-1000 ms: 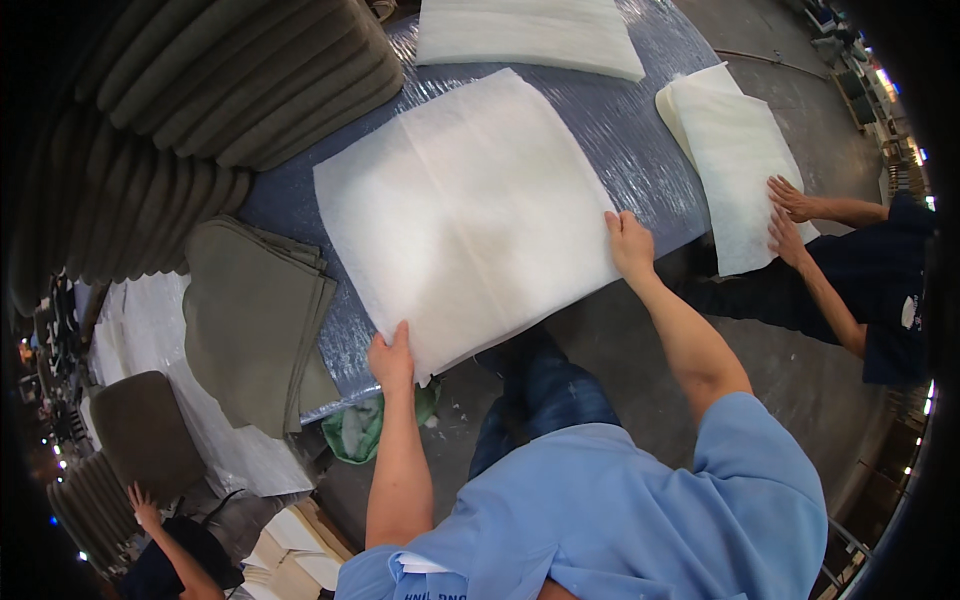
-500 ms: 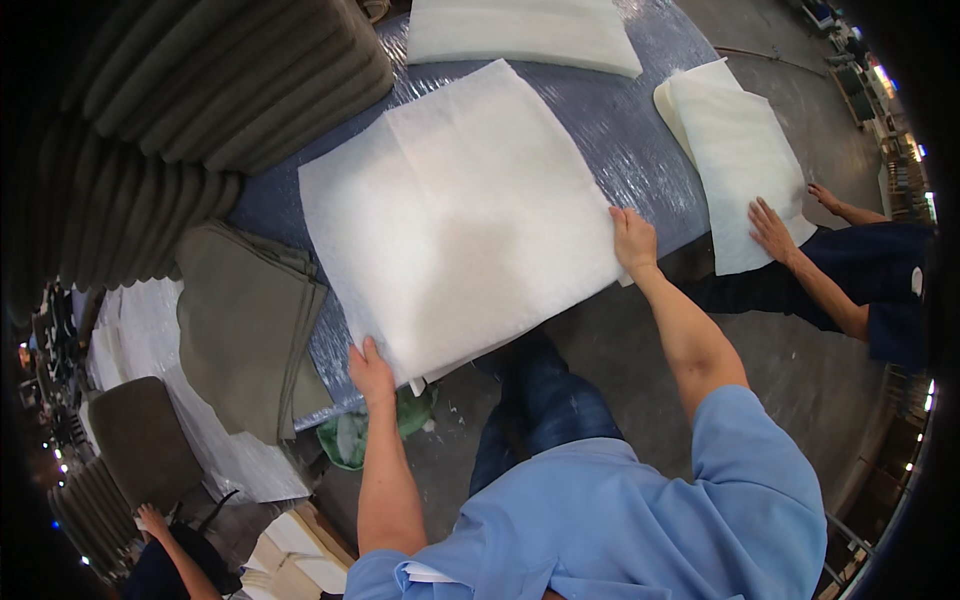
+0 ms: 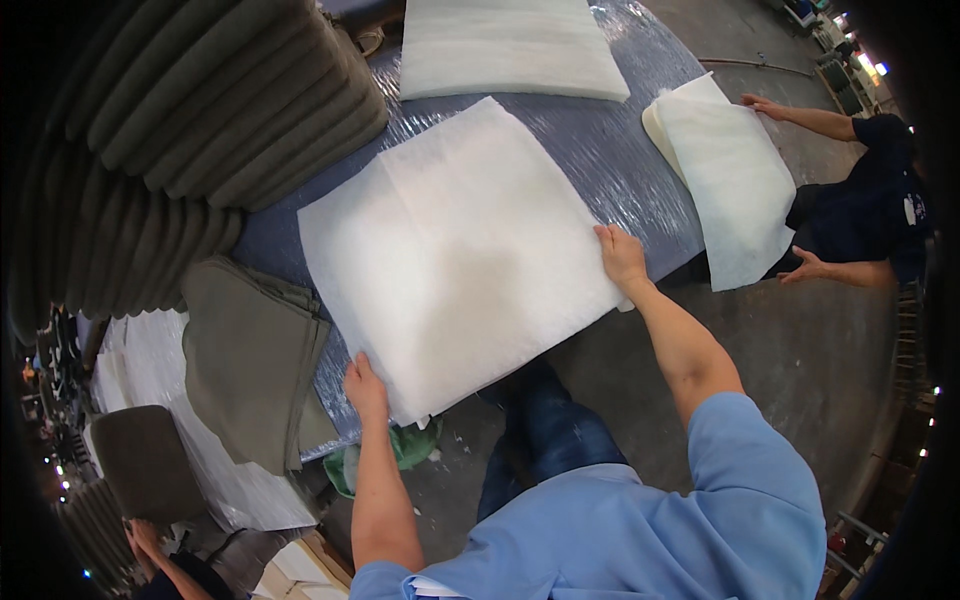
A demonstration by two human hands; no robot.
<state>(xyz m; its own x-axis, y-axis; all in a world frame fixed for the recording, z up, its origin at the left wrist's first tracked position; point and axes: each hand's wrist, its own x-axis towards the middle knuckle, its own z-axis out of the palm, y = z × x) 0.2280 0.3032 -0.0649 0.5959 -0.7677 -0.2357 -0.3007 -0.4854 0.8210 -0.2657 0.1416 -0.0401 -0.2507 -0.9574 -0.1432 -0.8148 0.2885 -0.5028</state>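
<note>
A large white sheet of padding lies across the near part of a table wrapped in shiny plastic film. My left hand grips its near left edge, thumb on top and fingers underneath. At the right edge my right hand has hold of the same sheet, its fingers curled over the border. Under the near edge a bit of another white layer peeks out; what lies beneath the sheet is otherwise hidden. A shadow falls over the sheet's middle.
Tall stacks of dark grey cushions rise at the left, with folded grey fabric nearer. More white padding lies at the back. At right, a co-worker handles a white-covered pad; at lower left, another person holds a grey cushion.
Both my hands stay on the padding, which shows slightly lower in view. The co-worker at right has lifted one hand to the pad's far corner and drawn the other off it.
</note>
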